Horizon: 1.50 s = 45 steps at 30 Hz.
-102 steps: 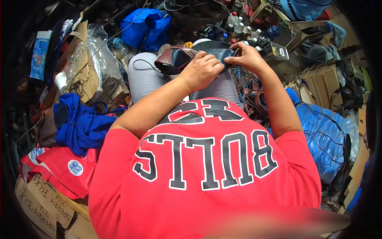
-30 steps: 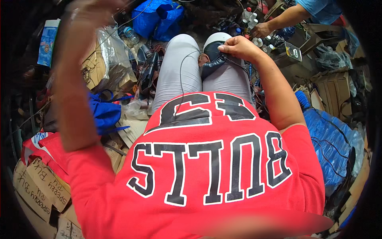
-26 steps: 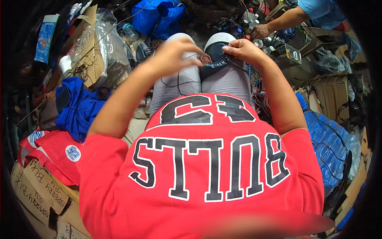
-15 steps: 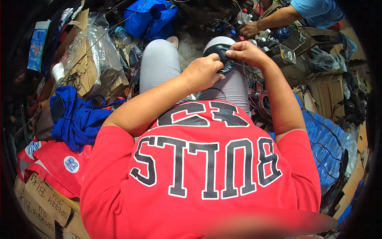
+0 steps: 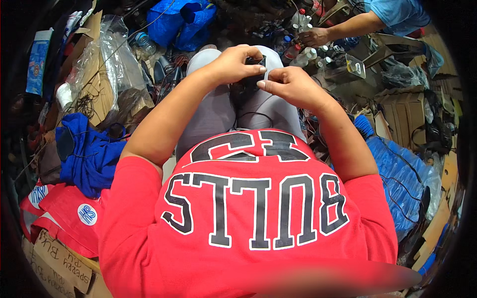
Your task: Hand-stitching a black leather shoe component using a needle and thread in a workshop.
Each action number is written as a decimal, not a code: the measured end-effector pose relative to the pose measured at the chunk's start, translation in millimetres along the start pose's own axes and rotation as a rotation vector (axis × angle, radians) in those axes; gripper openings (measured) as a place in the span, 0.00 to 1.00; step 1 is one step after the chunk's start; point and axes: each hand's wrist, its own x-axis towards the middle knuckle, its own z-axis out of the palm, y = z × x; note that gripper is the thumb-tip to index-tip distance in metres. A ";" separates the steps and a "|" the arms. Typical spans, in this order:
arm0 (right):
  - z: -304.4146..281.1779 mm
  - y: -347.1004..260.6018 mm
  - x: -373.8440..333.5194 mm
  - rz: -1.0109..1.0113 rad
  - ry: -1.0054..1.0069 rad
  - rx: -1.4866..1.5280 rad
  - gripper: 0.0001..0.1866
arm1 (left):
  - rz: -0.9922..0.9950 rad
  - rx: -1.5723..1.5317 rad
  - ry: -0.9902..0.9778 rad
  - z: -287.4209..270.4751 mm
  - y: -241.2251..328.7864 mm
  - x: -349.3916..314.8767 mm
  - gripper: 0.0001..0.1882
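Between my grey-trousered knees sits a dark shoe [image 5: 243, 89], mostly hidden by shadow and fingers. My left hand [image 5: 236, 63] curls over its far end, thumb pointing right, and grips it. Close by on the right, my right hand [image 5: 290, 85] has thumb and forefinger brought together in a pinch beside the shoe. Whatever is in that pinch is too small to make out. A thin black cord [image 5: 258, 115] loops across my lap.
Far right, another person's hand [image 5: 315, 37] reaches among several small bottles [image 5: 304, 58]. A blue bag [image 5: 181, 22] lies ahead. Flattened cardboard [image 5: 97, 67] and blue cloth [image 5: 89, 164] are at left; a blue plastic-wrapped bundle [image 5: 397, 184] is at right.
Both hands have shifted left with the shoe, which has turned and dropped between my knees. My right hand has come slightly nearer to me. The other person's hand remains among the bottles.
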 end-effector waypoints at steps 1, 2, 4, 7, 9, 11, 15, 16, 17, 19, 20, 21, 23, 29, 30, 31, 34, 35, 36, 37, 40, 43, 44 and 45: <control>1.7 -3.3 -1.6 -0.009 0.006 -0.007 0.18 | -0.047 -0.045 -0.029 3.5 -1.1 3.1 0.13; 1.4 -3.3 -2.7 -0.007 0.008 -0.009 0.18 | -0.044 -0.047 -0.030 3.5 -2.8 5.5 0.13; -0.8 -1.6 -4.9 -0.017 0.032 -0.120 0.15 | -0.153 -0.110 -0.146 -0.4 5.6 8.5 0.12; -2.9 3.4 -13.9 -0.133 0.048 -0.199 0.15 | 0.021 -0.026 -0.090 8.9 -3.0 9.2 0.11; -17.2 -11.6 -31.8 -0.167 0.011 0.026 0.13 | 0.060 0.017 0.007 8.8 -11.7 11.0 0.11; -34.6 -17.8 -51.7 -0.231 0.129 0.025 0.12 | -0.019 -0.074 -0.047 3.4 -12.9 9.0 0.11; -35.2 -8.6 -52.5 -0.310 0.231 -0.067 0.08 | -0.202 -0.317 -0.310 -21.0 -2.3 11.1 0.12; -30.1 -5.3 -48.7 -0.252 0.247 -0.054 0.09 | -0.199 -0.323 -0.306 -25.4 -1.4 10.5 0.12; -25.8 -2.6 -44.4 -0.194 0.264 -0.042 0.10 | -0.163 -0.343 -0.345 -29.6 -0.5 10.2 0.13; -18.8 -3.0 -31.7 -0.203 0.237 -0.090 0.12 | -0.140 -0.368 -0.370 -32.0 -1.9 5.1 0.14; -15.3 -6.3 -26.7 -0.190 0.228 -0.145 0.12 | -0.145 -0.333 -0.356 -30.9 -3.1 4.5 0.14; -14.0 -9.4 -23.5 -0.171 0.226 -0.205 0.12 | -0.141 -0.299 -0.349 -30.8 -3.1 5.2 0.15; -13.6 -10.1 -17.8 -0.155 0.208 -0.241 0.13 | -0.154 -0.318 -0.360 -33.5 -4.0 5.3 0.15; -13.2 -11.1 -6.8 -0.142 0.169 -0.340 0.11 | -0.154 -0.330 -0.387 -34.4 -12.3 6.7 0.17; -13.0 -10.9 -4.9 -0.128 0.154 -0.352 0.11 | -0.155 -0.304 -0.408 -35.6 -11.4 6.8 0.17; -12.8 -11.0 -3.7 -0.114 0.141 -0.364 0.11 | -0.156 -0.277 -0.428 -36.6 -10.4 6.7 0.17; -13.0 -17.3 -2.5 -0.119 0.153 -0.386 0.10 | -0.132 -0.288 -0.437 -37.4 -10.3 6.0 0.18; -12.9 -19.1 -2.4 -0.117 0.152 -0.388 0.10 | -0.131 -0.291 -0.437 -37.5 -10.3 6.1 0.18; -12.7 -21.0 -2.3 -0.122 0.156 -0.428 0.10 | -0.128 -0.294 -0.450 -38.0 -10.7 6.2 0.18; -12.2 -22.3 -2.1 -0.128 0.161 -0.468 0.10 | -0.126 -0.296 -0.463 -38.5 -11.2 6.4 0.19; -9.6 -23.6 -1.2 -0.151 0.179 -0.440 0.09 | -0.125 -0.315 -0.457 -37.4 -16.0 7.3 0.19; -9.0 -19.4 1.1 -0.124 0.164 -0.335 0.08 | -0.136 -0.326 -0.468 -38.8 -15.0 7.9 0.18; -9.2 -17.3 2.9 -0.126 0.161 -0.335 0.08 | -0.138 -0.327 -0.466 -39.2 -14.5 9.1 0.18; -9.8 -15.8 4.1 -0.135 0.160 -0.317 0.08 | -0.124 -0.295 -0.466 -39.1 -14.0 11.1 0.17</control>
